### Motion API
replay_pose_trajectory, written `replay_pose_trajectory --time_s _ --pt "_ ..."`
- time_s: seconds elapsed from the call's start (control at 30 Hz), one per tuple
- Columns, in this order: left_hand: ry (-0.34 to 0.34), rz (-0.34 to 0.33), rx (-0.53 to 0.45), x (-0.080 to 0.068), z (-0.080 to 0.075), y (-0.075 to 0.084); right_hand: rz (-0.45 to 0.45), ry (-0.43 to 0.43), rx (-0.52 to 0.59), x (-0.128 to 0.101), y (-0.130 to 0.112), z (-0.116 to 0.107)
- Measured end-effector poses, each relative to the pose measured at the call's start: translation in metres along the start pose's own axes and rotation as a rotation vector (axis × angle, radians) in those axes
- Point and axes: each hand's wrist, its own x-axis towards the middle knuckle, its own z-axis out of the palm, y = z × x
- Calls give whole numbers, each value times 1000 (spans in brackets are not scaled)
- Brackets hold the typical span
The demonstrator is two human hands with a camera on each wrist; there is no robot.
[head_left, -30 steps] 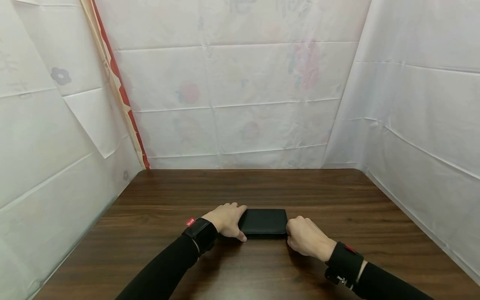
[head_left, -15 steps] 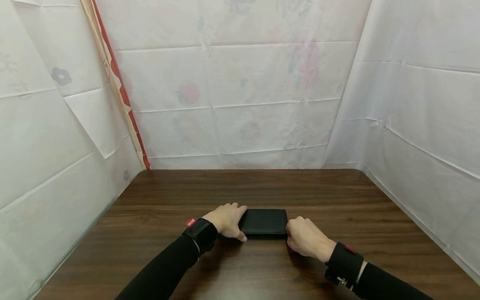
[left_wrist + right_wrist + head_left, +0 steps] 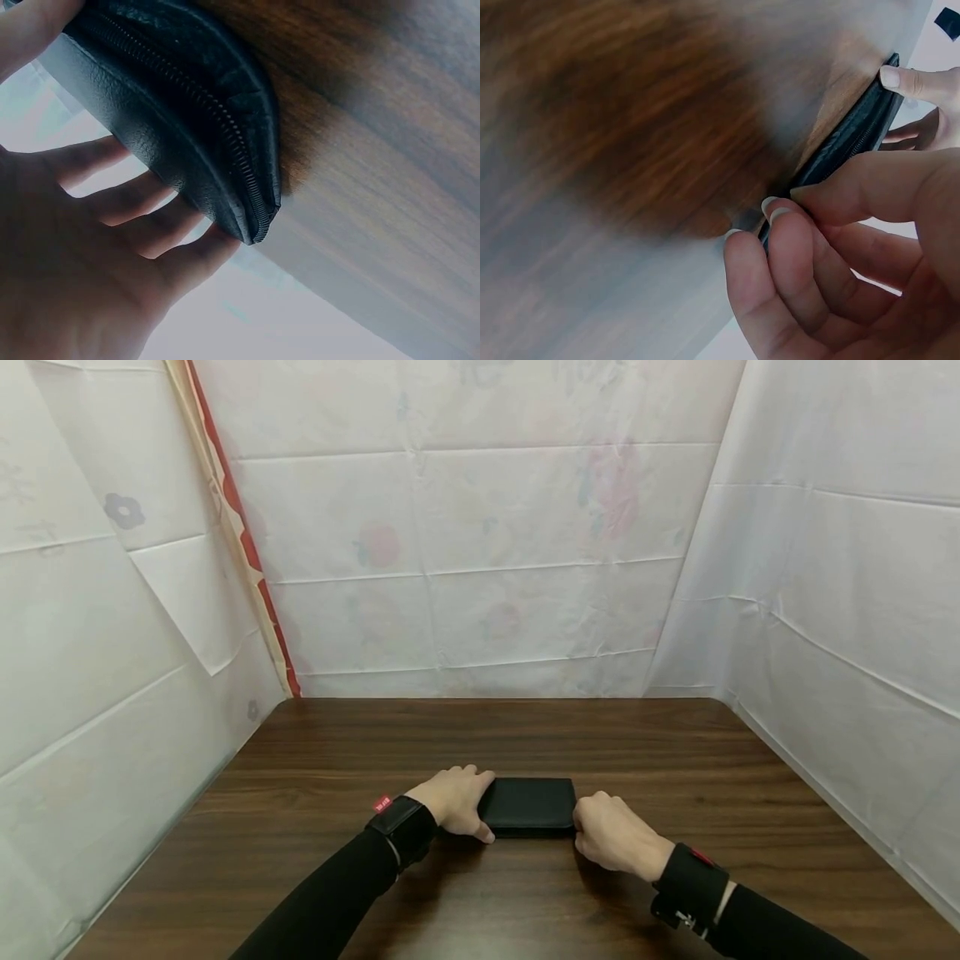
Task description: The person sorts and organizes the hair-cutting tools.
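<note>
A black zip-around wallet (image 3: 528, 806) lies flat on the dark wooden table (image 3: 480, 735), near its middle front. My left hand (image 3: 453, 800) holds its left end, fingers laid along the far side and thumb on the near edge. In the left wrist view the zip runs round the wallet's (image 3: 187, 127) corner beside my left hand's fingers (image 3: 112, 210). My right hand (image 3: 611, 839) is curled at the right end. The right wrist view shows my right hand (image 3: 840, 255) pinching the wallet's (image 3: 851, 139) zippered edge between thumb and fingertips. Whether a zip pull is in the pinch is hidden.
White creased sheets (image 3: 480, 568) wall in the table at the back, left and right. A red and cream strip (image 3: 240, 543) runs down the back left corner. Both forearms wear black sleeves with dark wrist straps (image 3: 405, 827).
</note>
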Motion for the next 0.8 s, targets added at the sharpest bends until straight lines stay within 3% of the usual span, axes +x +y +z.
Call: replay_pose_trajectory --time_s 0.3,0.8 --pt "5 8 1 -4 0 3 -121 -31 81 8 -13 7" --pt "0 1 -26 -4 -2 0 -112 -22 52 13 -19 8"
